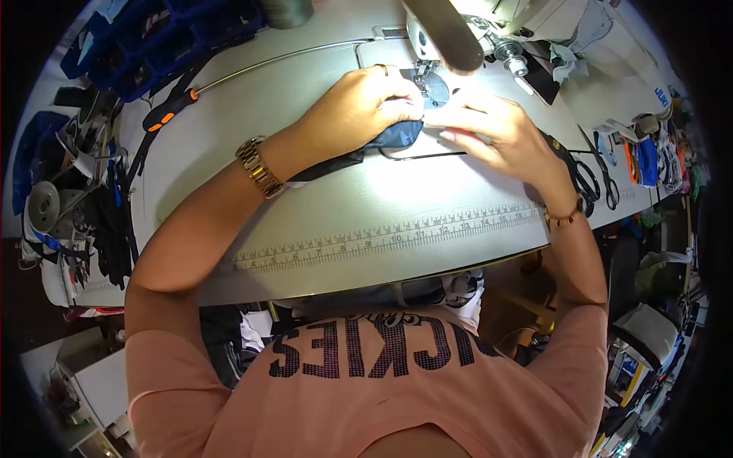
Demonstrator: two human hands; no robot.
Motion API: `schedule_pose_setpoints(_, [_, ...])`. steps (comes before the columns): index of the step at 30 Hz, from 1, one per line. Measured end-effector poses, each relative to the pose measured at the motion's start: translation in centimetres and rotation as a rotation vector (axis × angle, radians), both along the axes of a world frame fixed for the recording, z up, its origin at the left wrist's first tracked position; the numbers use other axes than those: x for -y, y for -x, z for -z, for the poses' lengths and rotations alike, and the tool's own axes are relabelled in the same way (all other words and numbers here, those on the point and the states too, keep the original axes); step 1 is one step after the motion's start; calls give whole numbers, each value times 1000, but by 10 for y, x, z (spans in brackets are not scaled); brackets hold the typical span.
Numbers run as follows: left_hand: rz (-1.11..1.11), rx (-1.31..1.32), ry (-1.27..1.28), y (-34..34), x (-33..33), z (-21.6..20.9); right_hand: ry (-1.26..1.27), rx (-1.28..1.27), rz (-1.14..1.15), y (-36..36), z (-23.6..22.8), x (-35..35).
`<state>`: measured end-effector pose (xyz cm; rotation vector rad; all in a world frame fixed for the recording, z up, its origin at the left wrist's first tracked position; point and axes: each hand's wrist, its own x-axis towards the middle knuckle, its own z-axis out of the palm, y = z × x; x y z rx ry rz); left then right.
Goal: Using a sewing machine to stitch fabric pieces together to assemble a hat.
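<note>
My left hand point(368, 105) is closed on a small piece of dark blue fabric point(402, 136) at the sewing machine's needle area. The fabric's rounded end shows below my fingers, and a darker strip point(330, 166) runs out under my wrist. Just beyond my fingertips stands the presser foot point(422, 72), with a dark round patch point(437, 90) beside it. From the right, my right hand point(496, 130) reaches in with fingers stretched and the thumb apart; one fingertip is at the fabric's edge. Strong lamp glare washes out its fingertips.
The white sewing table point(305, 221) has a printed ruler point(382, 240) along its near edge. An orange-and-black screwdriver point(169, 111) lies at left, near blue bins point(164, 38). Black scissors point(586, 179) lie right of my wrist. The machine's head point(447, 34) overhangs my hands.
</note>
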<state>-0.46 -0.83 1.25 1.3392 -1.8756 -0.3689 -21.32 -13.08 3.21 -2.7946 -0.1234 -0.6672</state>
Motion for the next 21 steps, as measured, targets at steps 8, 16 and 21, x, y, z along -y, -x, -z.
schedule_pose_setpoints(8, [-205,182,178,7,-7,8,4,-2,-110,-12,21,5])
schedule_pose_setpoints(16, [-54,229,196,-12,6,20,34,-8,-29,-11,20,8])
schedule_pose_setpoints(21, [3,268,232,-28,28,20,20,1,35,-12,24,11])
